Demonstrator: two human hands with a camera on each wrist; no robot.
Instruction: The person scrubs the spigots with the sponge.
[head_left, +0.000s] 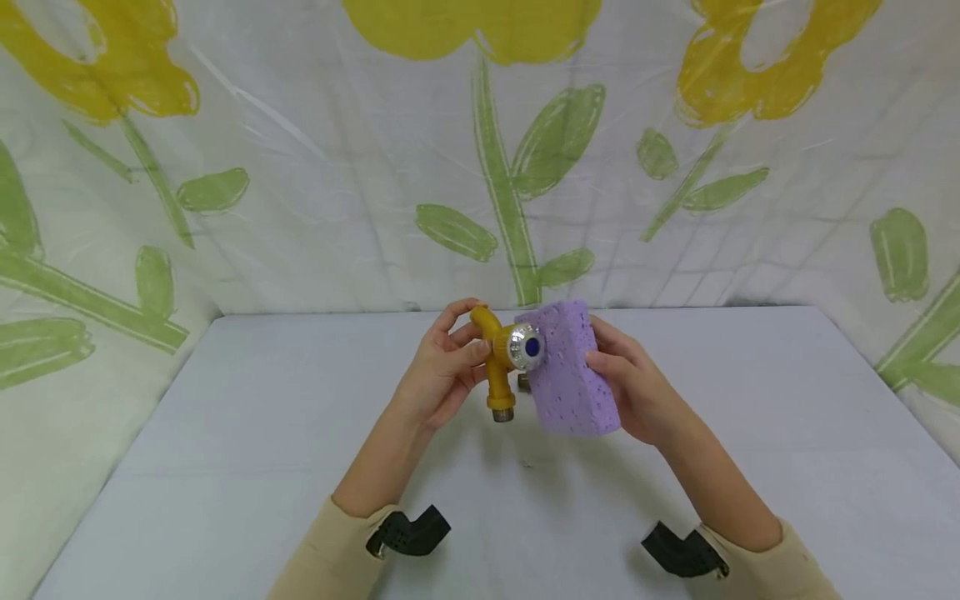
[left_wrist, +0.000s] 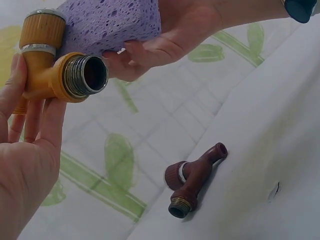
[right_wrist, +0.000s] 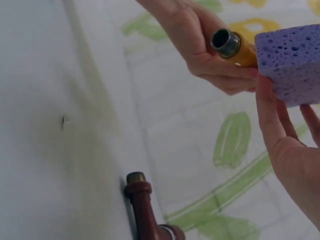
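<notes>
My left hand [head_left: 442,371] grips a yellow plastic tap [head_left: 498,375] with a silver knob and a blue dot on its cap. In the left wrist view the tap's threaded end [left_wrist: 87,75] faces the camera. A purple sponge [head_left: 570,375] full of pores is held by my right hand [head_left: 633,379], thumb on one face and fingers behind. The sponge's face is against or very close to the tap's knob. Both things are lifted above the table. A dark red tap [left_wrist: 195,180] lies on the table; in the head view it is mostly hidden behind the sponge.
The table [head_left: 285,417] has a white cover with a small dark mark [head_left: 527,464] near its middle. Behind it hangs a white sheet [head_left: 337,208] printed with yellow flowers and green leaves. Dark wrist cameras [head_left: 408,533] sit by both sleeves.
</notes>
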